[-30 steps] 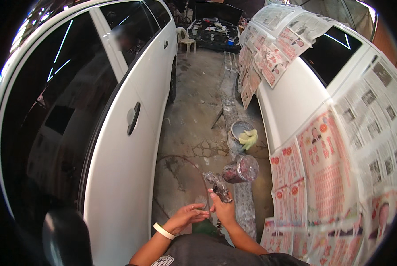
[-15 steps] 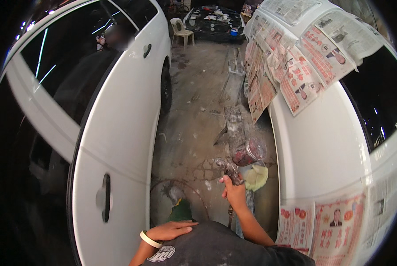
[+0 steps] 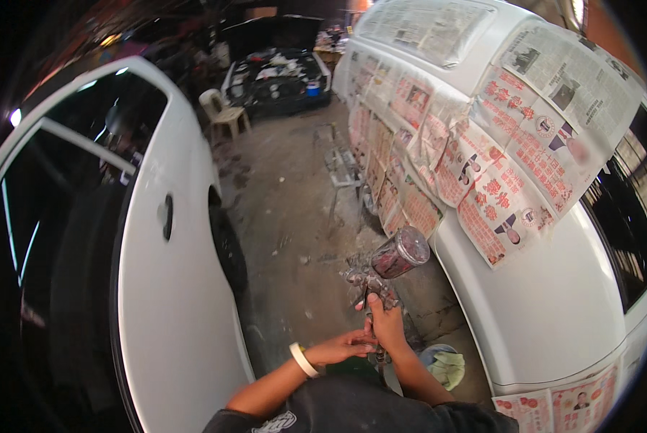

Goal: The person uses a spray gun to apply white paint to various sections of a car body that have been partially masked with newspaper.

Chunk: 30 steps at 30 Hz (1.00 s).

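Note:
My right hand (image 3: 388,326) is closed round the handle of a paint-smeared spray gun (image 3: 367,280). A see-through cup (image 3: 401,252) with dark reddish stains is fixed to the gun and leans to the right. At the lower end of the handle, my left hand (image 3: 343,346) reaches in with its fingers and thumb closed on it; the fingertips are partly hidden. A thin air hose fitting (image 3: 380,355) runs down from the handle, between my forearms. A pale band circles my left wrist.
White vehicles flank me: a car (image 3: 182,289) at left and one partly masked with newspaper (image 3: 511,195) at right. Below my right forearm lies a pale green cloth (image 3: 447,369) in a bucket. Ahead stand a low bench (image 3: 343,168), a plastic chair (image 3: 226,115) and a car with raised hood (image 3: 276,79).
My left hand has left my lap and come to the bottom of the spray gun's handle. The gun and cup are lifted higher in my right hand. My view has turned rightward.

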Motion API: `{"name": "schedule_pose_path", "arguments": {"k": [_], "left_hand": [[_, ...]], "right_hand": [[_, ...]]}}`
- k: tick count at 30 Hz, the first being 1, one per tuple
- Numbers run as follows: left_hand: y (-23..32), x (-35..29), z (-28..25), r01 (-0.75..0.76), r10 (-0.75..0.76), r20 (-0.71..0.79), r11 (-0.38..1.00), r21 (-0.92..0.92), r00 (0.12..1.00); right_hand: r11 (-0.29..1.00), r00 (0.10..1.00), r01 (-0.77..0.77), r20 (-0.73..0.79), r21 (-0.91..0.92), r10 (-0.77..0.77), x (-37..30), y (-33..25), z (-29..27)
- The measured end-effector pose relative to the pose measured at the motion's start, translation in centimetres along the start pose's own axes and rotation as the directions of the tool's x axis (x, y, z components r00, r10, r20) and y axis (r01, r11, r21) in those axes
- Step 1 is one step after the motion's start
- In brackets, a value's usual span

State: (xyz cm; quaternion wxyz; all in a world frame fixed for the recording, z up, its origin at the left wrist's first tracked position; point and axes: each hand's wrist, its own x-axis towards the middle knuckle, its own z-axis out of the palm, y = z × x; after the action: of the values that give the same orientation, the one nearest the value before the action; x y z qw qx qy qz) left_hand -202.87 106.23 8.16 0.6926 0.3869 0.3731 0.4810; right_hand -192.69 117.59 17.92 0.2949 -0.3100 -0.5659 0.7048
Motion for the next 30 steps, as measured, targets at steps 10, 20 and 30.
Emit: {"name": "schedule_pose_path", "arguments": {"k": [10, 20, 30], "left_hand": [[14.9, 11.2, -22.6, 0.119, -0.165, 0.11, 0.935, 0.335, 0.98], [14.8, 17.9, -52.2, 0.44, -0.45, -0.147, 0.66, 0.61, 0.881], [25.5, 39.4, -58.4, 0.174, -0.524, 0.298, 0.674, 0.718, 0.798]], "right_hand": [[1.0, 0.964, 0.002, -0.267, -0.03, -0.01, 23.4, -6.9, 3.0], [0.939, 0.663, 0.238, -0.665, -0.249, -0.344, 39.1, -20.0, 0.0], [0.805, 0.025, 0.099, -0.807, -0.585, -0.59, 45.9, -26.8, 0.1]]}}
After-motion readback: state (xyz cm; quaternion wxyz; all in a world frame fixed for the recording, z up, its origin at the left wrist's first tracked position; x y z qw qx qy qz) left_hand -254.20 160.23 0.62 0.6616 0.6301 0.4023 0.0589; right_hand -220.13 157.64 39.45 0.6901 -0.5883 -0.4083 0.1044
